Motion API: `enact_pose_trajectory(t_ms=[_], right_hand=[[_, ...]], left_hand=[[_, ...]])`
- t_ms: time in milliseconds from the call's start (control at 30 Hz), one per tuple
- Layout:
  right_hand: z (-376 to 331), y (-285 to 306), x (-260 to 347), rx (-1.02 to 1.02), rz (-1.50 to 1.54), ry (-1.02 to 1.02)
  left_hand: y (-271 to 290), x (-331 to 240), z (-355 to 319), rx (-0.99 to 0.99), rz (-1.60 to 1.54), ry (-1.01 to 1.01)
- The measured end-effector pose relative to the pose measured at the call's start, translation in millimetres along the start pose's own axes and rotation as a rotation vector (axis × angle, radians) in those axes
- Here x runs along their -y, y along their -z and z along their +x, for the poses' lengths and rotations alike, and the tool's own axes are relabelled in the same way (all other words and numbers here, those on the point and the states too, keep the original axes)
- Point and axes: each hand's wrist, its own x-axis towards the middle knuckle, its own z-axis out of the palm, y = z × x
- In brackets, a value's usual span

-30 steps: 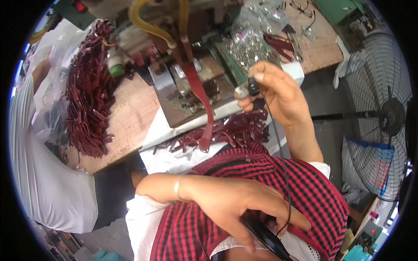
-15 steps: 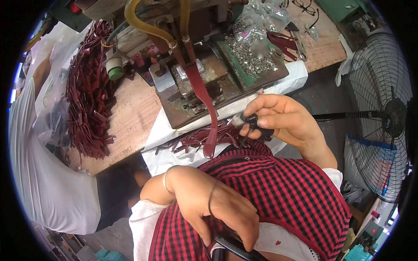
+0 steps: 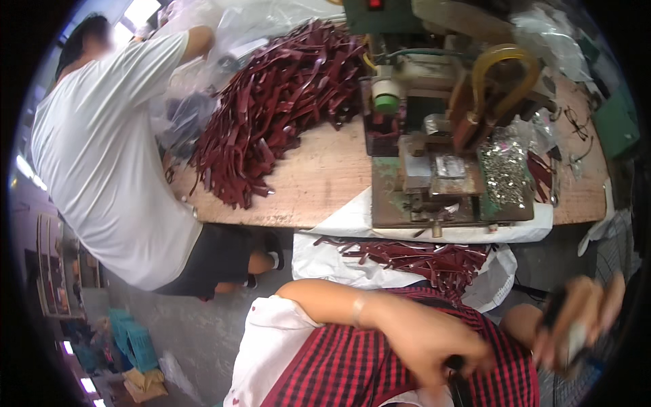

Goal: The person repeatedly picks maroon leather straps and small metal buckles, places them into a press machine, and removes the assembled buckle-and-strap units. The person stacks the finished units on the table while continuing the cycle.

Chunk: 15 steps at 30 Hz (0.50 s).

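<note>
My left hand (image 3: pixel 441 349) is bent in front of my red-and-black checked apron (image 3: pixel 325 359), its fingers curled round the end of a slim black thing (image 3: pixel 456 363). Motion smears my right hand (image 3: pixel 586 315), raised at the far right. Against its fingers are a dark piece (image 3: pixel 553 306) and a whitish one (image 3: pixel 576 336), both too blurred to name. Dark red straps (image 3: pixel 434 261) lie in a white cloth (image 3: pixel 312 261) just beyond the apron. Past them stands a bench press (image 3: pixel 434 173) with a yellow hose (image 3: pixel 505 57); neither hand touches it.
A large heap of dark red straps (image 3: pixel 271 115) covers the left of the wooden table (image 3: pixel 319 173). Small metal parts (image 3: pixel 503 169) lie in a tray at the press's right. A person in a white shirt (image 3: pixel 122 156) stands at left. Blue-green crates (image 3: pixel 132 339) sit on the floor.
The view has swung left, bringing the co-worker into sight. The strap hanging from the press no longer shows there. In the picture, both hands are farther right, the right one lower and blurred.
</note>
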Motion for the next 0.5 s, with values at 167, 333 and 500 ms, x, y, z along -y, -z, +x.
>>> enact_pose_trajectory(t_ms=[167, 333, 500], right_hand=[[12.5, -17.9, 16.7, 0.188, -0.007, 0.230], [17.1, -23.8, 19.1, 0.232, -0.016, 0.255], [15.6, -25.5, 20.7, 0.227, -0.041, 0.276]], left_hand=[[53.1, -4.6, -143.8, -1.350, 0.436, 0.189], [155.3, 55.9, -167.5, -1.637, 1.214, 0.401], [183.0, 40.8, -155.7, -1.683, 1.203, 0.489]])
